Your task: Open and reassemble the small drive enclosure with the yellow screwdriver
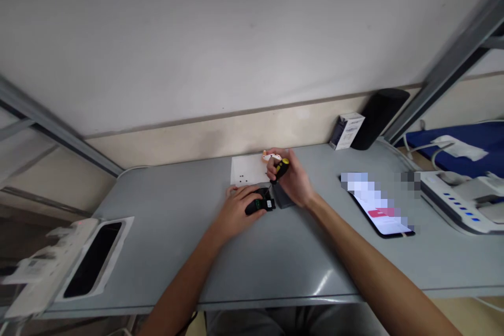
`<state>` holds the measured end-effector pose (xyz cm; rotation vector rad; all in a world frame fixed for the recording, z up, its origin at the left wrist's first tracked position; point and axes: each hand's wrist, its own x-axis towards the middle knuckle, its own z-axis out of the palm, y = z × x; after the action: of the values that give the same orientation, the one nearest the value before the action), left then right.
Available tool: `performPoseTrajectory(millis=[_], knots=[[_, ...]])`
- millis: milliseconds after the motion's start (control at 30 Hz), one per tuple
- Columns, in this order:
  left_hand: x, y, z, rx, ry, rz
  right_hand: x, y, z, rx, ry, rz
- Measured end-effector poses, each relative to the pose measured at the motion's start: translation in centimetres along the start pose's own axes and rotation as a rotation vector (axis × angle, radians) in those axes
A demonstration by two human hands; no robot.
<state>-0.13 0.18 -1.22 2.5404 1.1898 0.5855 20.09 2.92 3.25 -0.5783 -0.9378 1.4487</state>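
Device (267, 201) lies clasped under left hand (240, 208) — right hand (294, 181) beyond grips screwdriver (281, 169).

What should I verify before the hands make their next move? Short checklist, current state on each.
1. Black device steadied: ok, the left hand grips it on the desk.
2. Tool in grip: ok, the right hand holds the black-and-yellow tool.
3. Tool tip seated in the device: cannot tell, too small to see.
4. Small dark pieces kept together: ok, a few lie grouped on the white sheet.
5. Lit phone apart from both hands: ok, it lies right of them.
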Motion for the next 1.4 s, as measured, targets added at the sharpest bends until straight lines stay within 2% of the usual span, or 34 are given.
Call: performPoseTrajectory(millis=[100,333,433,567,700,933,1033,1133,1233,1400], knots=[[0.0,0.0,0.0,-0.007,-0.005,0.001,-0.1,-0.6,-0.1,0.038,0.002,0.039],[0.0,0.2,-0.3,-0.018,-0.015,-0.001,-0.1,0.0,-1.0,-0.212,0.005,-0.06],[0.0,0.2,-0.4,-0.023,-0.016,0.007,0.0,0.2,-0.6,-0.164,0.013,-0.094],[0.0,0.0,-0.4,-0.018,-0.019,0.002,0.1,-0.1,-0.2,0.073,-0.02,0.014],[0.0,-0.2,-0.2,-0.015,-0.003,0.014,0.1,-0.6,-0.7,-0.021,-0.035,0.076],[0.0,-0.1,-0.2,-0.026,-0.017,-0.003,0.2,0.5,-0.8,-0.188,0.082,-0.035],[0.0,-0.1,-0.2,-0.03,-0.021,-0.01,0.2,0.7,-0.5,-0.185,0.073,-0.085],[-0.1,-0.1,-0.2,-0.037,-0.027,-0.009,0.2,0.5,-0.3,-0.087,0.029,-0.018],[0.0,-0.1,-0.2,-0.034,-0.029,-0.007,0.1,0.3,-0.5,-0.045,0.037,0.031],[-0.1,0.0,-0.3,-0.024,-0.037,-0.001,-0.1,0.5,-0.9,-0.263,0.139,-0.097]])
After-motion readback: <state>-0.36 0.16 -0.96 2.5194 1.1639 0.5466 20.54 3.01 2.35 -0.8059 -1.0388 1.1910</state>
